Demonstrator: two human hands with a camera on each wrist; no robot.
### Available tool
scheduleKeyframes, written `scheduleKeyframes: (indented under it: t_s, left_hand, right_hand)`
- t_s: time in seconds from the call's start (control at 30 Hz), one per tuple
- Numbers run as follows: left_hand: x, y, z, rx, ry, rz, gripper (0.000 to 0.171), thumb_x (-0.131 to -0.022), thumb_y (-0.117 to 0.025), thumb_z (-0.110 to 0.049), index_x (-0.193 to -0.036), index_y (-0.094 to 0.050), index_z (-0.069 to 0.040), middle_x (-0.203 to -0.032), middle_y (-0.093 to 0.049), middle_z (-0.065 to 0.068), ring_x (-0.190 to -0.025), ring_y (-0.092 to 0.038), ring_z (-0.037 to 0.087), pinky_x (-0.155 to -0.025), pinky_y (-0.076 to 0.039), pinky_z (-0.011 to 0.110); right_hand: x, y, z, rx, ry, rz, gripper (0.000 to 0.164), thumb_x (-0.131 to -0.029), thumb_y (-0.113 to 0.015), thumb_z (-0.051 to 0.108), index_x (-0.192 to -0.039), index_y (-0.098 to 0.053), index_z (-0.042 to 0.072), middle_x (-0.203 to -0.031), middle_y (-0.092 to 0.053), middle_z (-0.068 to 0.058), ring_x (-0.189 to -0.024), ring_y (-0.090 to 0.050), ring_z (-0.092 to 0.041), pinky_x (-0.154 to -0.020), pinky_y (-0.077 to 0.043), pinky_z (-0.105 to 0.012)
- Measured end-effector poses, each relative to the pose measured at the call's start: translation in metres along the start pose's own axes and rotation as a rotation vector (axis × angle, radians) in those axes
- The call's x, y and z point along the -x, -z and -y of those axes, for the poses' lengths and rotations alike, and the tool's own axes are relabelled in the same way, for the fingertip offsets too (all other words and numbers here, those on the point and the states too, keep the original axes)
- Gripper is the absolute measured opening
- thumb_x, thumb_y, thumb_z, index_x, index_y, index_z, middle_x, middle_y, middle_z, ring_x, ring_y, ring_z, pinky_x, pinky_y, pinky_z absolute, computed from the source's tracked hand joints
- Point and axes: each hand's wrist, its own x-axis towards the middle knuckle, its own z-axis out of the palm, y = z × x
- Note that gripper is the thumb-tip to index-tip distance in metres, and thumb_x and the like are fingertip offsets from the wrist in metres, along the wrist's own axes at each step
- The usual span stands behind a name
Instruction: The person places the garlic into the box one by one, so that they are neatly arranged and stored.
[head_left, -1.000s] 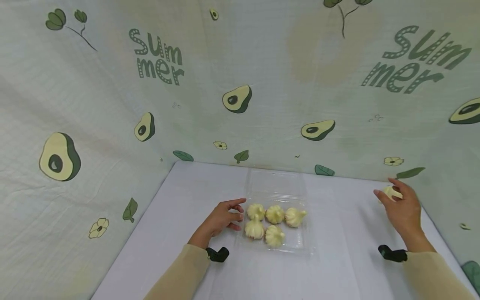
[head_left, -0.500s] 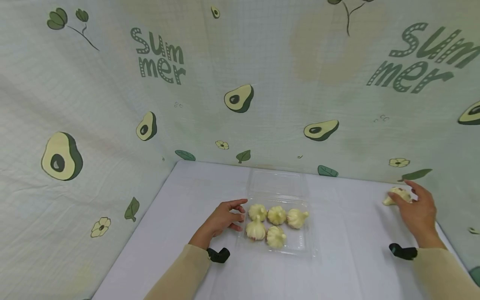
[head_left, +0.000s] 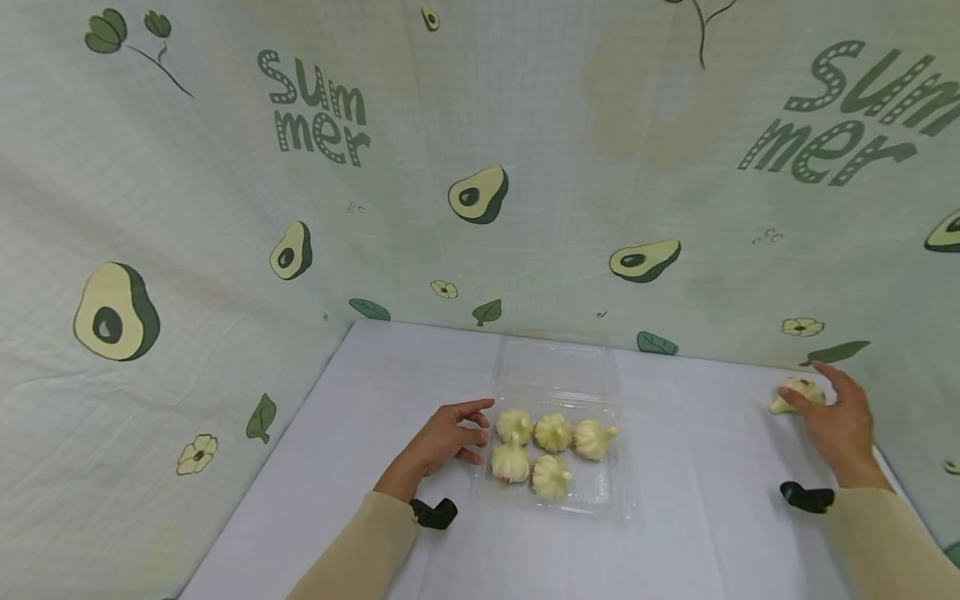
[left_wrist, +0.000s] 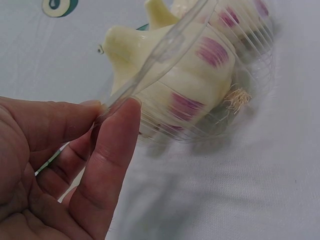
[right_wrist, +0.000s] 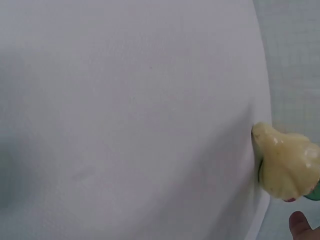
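A clear plastic clamshell box [head_left: 592, 492] lies with its lid back on the white table. Several garlic bulbs [head_left: 551, 477] sit inside it in two rows. My left hand [head_left: 442, 437] pinches the box's left rim [left_wrist: 145, 75] between thumb and finger, right beside a purple-streaked bulb [left_wrist: 175, 75]. Far to the right, a single garlic bulb [head_left: 801, 392] lies near the table's back right corner, its neck pointing left. My right hand [head_left: 843, 429] is around that bulb with fingers spread. In the right wrist view the thumb tip [right_wrist: 299, 222] stands apart from the bulb [right_wrist: 290, 162].
The box's lid [head_left: 555, 367] lies flat toward the back of the table [head_left: 697, 467]. A cloth wall [head_left: 555, 250] printed with avocados and leaves rises behind the table and along its sides. The lower right part of the box holds no bulb.
My right hand has carried its garlic bulb slightly right and down to the table, and its fingers have loosened from it. The left hand stays at the box rim.
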Motion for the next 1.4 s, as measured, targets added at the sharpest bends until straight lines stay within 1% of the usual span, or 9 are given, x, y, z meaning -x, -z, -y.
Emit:
scheduleKeyframes:
  t_s: [0.13,0.3,0.43,0.73,0.83,0.97,1.1,1.27,1.4]
  left_hand:
    - [0.004,-0.001,0.000,0.002,-0.004,0.017,0.063,-0.097,-0.069,0.005,-0.155,-0.055,-0.012,-0.117,-0.060,0.013,-0.080,-0.063,0.019,-0.064,-0.066,0.033]
    - [0.006,-0.002,0.000,0.003,-0.008,0.033,0.064,-0.097,-0.069,0.005,-0.156,-0.054,-0.011,-0.116,-0.060,0.012,-0.079,-0.062,0.019,-0.065,-0.066,0.033]
    - [0.007,-0.003,0.000,-0.001,-0.016,0.024,0.063,-0.097,-0.069,0.005,-0.156,-0.054,-0.012,-0.116,-0.060,0.012,-0.080,-0.063,0.019,-0.064,-0.066,0.033]
    - [0.006,-0.002,0.000,-0.010,-0.011,0.019,0.063,-0.097,-0.069,0.005,-0.156,-0.054,-0.013,-0.116,-0.060,0.012,-0.079,-0.063,0.019,-0.064,-0.066,0.033]
    - [0.006,-0.002,-0.001,-0.006,-0.009,0.015,0.063,-0.097,-0.069,0.005,-0.156,-0.055,-0.013,-0.116,-0.060,0.011,-0.079,-0.063,0.018,-0.064,-0.066,0.032]
    - [0.006,-0.002,-0.002,-0.007,-0.007,0.013,0.063,-0.097,-0.069,0.005,-0.156,-0.054,-0.013,-0.117,-0.059,0.011,-0.081,-0.064,0.019,-0.064,-0.066,0.032]
    - [0.005,-0.002,-0.003,-0.007,-0.007,0.012,0.063,-0.097,-0.069,0.005,-0.156,-0.054,-0.013,-0.117,-0.059,0.011,-0.082,-0.064,0.019,-0.064,-0.066,0.033]
    - [0.004,-0.001,-0.004,-0.007,-0.011,0.008,0.062,-0.097,-0.069,0.004,-0.156,-0.054,-0.013,-0.118,-0.059,0.012,-0.080,-0.063,0.020,-0.064,-0.066,0.033]
    - [0.003,0.000,-0.003,0.003,-0.010,0.015,0.062,-0.098,-0.069,0.004,-0.156,-0.054,-0.012,-0.118,-0.059,0.012,-0.082,-0.063,0.021,-0.065,-0.066,0.033]
  right_hand:
    - [0.000,0.002,-0.008,0.024,0.004,0.058,0.083,-0.105,-0.063,0.034,-0.167,-0.017,0.002,-0.171,-0.011,-0.032,-0.156,-0.011,-0.058,-0.124,-0.017,-0.076]
    - [0.002,0.004,-0.016,0.050,-0.017,0.098,0.087,-0.104,-0.062,0.039,-0.168,-0.013,0.003,-0.168,-0.014,-0.036,-0.151,-0.018,-0.063,-0.119,-0.023,-0.078]
    - [0.005,0.002,-0.019,0.052,-0.004,0.092,0.085,-0.104,-0.063,0.036,-0.167,-0.017,0.000,-0.165,-0.021,-0.039,-0.146,-0.026,-0.063,-0.117,-0.027,-0.077]
    - [0.007,-0.008,-0.022,0.063,0.001,0.049,0.077,-0.102,-0.066,0.025,-0.162,-0.029,-0.004,-0.158,-0.033,-0.041,-0.141,-0.034,-0.059,-0.116,-0.032,-0.074]
    - [0.008,-0.012,-0.020,0.074,0.002,0.045,0.073,-0.102,-0.067,0.025,-0.160,-0.034,-0.006,-0.152,-0.039,-0.040,-0.130,-0.042,-0.053,-0.099,-0.045,-0.058]
    - [0.010,-0.017,-0.016,0.092,0.030,0.033,0.066,-0.101,-0.069,0.025,-0.153,-0.043,-0.008,-0.142,-0.048,-0.037,-0.114,-0.048,-0.044,-0.077,-0.036,-0.034]
    - [0.015,-0.023,-0.012,0.088,0.044,0.029,0.063,-0.100,-0.070,0.028,-0.148,-0.047,-0.006,-0.139,-0.051,-0.035,-0.111,-0.049,-0.041,-0.075,-0.036,-0.030]
    - [0.023,-0.031,-0.003,0.062,0.047,0.069,0.064,-0.102,-0.069,0.033,-0.149,-0.046,-0.005,-0.145,-0.050,-0.035,-0.121,-0.050,-0.046,-0.077,-0.036,-0.028]
    - [0.030,-0.036,0.004,0.055,0.054,0.107,0.067,-0.103,-0.067,0.039,-0.150,-0.045,-0.004,-0.147,-0.048,-0.036,-0.128,-0.048,-0.050,-0.080,-0.038,-0.033]
